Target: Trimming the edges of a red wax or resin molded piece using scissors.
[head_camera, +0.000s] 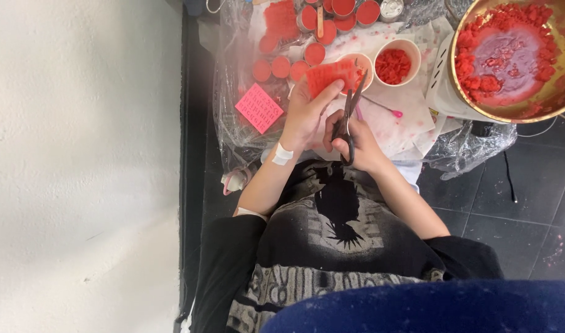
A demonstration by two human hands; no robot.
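Red slab: we see a flat, ribbed red piece (333, 75) held up over the tabletop, just in front of a white cup.
Left hand: our left hand (304, 114) grips the red slab from below, thumb laid along its lower edge; a white bandage (282, 154) wraps the wrist.
Right hand: our right hand (356, 145) is closed through the handles of dark scissors (349, 117), whose blades are parted and point up at the slab's right edge.
White cups: one cup (361, 61) sits partly hidden behind the slab; a second cup (396, 61) just beside it holds red crumbs.
Gold bowl: a large bowl (517, 55) at the right holds red lumps around a wet reddish pool.
Small round tins: several tins filled with red (315, 53) stand in a cluster beyond the slab.
Pink card: a pink rectangular card (259, 108) lies left of our left hand.
Tabletop: it is covered with crumpled clear plastic (233, 74) and stained white paper (406, 117).
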